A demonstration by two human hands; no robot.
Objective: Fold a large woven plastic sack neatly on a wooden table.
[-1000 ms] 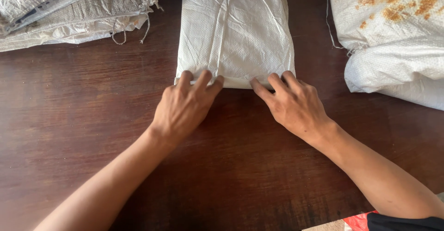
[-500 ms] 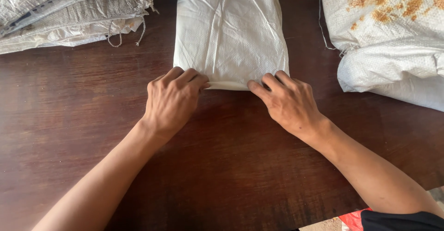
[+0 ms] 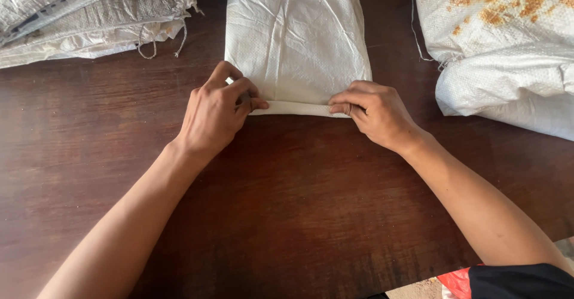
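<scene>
A white woven sack (image 3: 296, 36) lies flat on the dark wooden table (image 3: 287, 203), folded into a long strip running away from me. Its near edge is turned over into a narrow fold. My left hand (image 3: 215, 116) pinches the left end of that fold between thumb and fingers. My right hand (image 3: 373, 115) pinches the right end of the same fold. Both forearms reach in from the bottom of the view.
A stack of folded grey-white sacks (image 3: 84, 15) lies at the back left, loose threads hanging from it. A bulkier white sack with orange-brown stains (image 3: 508, 42) sits at the back right. A red object (image 3: 457, 281) shows at the bottom right edge.
Both hands went from pressing flat on the sack's near edge to curling their fingers and pinching it. The near edge is now rolled over into a narrow fold.
</scene>
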